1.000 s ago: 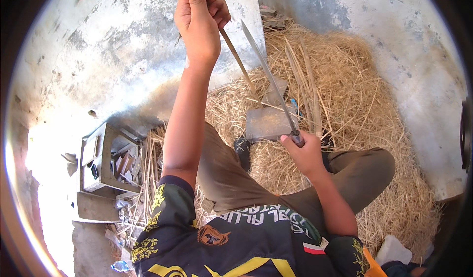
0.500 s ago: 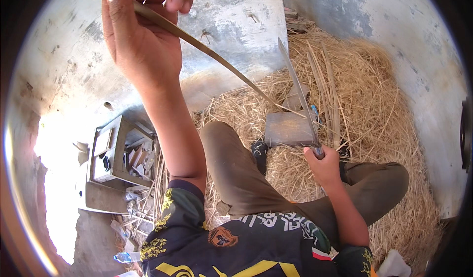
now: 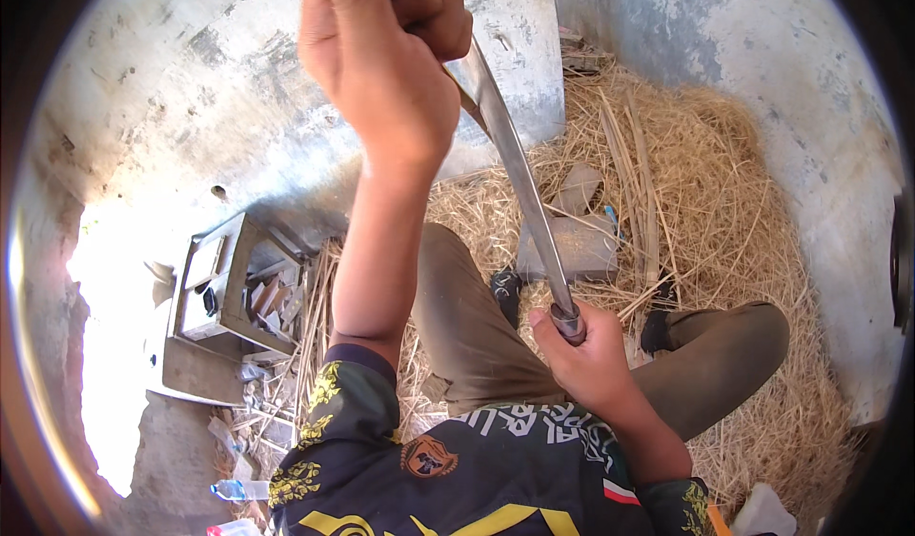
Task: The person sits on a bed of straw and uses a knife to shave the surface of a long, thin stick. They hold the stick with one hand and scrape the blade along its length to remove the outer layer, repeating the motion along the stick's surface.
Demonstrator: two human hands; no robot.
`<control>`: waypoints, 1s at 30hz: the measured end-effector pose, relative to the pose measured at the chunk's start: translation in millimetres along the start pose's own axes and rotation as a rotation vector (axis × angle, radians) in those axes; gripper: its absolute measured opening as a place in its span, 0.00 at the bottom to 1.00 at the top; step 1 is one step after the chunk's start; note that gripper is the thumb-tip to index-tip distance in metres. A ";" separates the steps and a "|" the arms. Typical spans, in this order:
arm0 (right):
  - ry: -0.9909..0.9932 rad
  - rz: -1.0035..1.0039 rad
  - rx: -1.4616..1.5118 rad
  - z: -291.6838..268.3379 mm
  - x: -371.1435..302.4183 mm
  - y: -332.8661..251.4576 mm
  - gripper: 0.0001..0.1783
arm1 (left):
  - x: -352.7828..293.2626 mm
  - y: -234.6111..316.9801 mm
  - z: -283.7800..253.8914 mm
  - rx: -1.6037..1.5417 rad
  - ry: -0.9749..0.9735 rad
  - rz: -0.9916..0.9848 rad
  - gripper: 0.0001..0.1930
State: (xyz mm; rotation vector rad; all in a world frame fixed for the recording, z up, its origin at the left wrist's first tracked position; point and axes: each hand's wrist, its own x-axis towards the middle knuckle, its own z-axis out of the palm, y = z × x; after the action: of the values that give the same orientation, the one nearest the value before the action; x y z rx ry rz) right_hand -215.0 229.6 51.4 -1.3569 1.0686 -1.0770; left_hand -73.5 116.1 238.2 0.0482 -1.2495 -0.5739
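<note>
While the person sits on a thick pile of dry, straw-coloured shavings [image 3: 705,179], the left hand [image 3: 386,45] is raised high, and its fingertips are partly cut off by the upper edge. Its fingers are folded closely together around a thin, brown, flexible strip [image 3: 467,101], which comes out at the lower side of this hand and runs down toward a long, narrow, grey metal blade [image 3: 519,174]. From this angle the strip meets the blade near its upper part, but I cannot tell whether they really touch.

The right hand [image 3: 589,350] is lower, in front of the body, and its fingers are wrapped around the dark, round handle [image 3: 569,326] of the blade, with the thumb lying along it. The blade leans upward and to the left, so that its tip is very near the left hand.

Beyond the right hand, a grey rectangular block [image 3: 581,250] lies between the feet, and just behind it is a flat, grey-brown piece [image 3: 576,189]. Several long, pale, flat strips [image 3: 640,183] rest on the pile, to the right of these. At the left, near the wall [image 3: 229,88], stands a grey, box-like wooden frame [image 3: 224,293], which contains small scraps.
</note>
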 end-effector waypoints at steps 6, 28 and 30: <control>0.175 -0.003 0.107 -5.4 -20.2 -9.9 0.17 | 0.6 -14.4 7.7 0.142 0.077 0.156 0.21; 0.120 0.170 0.166 -11.5 -39.9 -8.1 0.17 | 4.3 34.4 15.5 0.771 -0.199 0.225 0.10; 0.180 0.108 0.180 -11.3 -43.5 -14.8 0.17 | 3.7 38.8 14.5 0.789 -0.202 0.225 0.10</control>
State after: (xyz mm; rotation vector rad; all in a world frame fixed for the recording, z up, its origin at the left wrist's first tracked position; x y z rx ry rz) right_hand -234.1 270.7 64.8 -1.0629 1.1329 -1.2010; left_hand -71.0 151.8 259.5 0.5125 -1.5906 0.1391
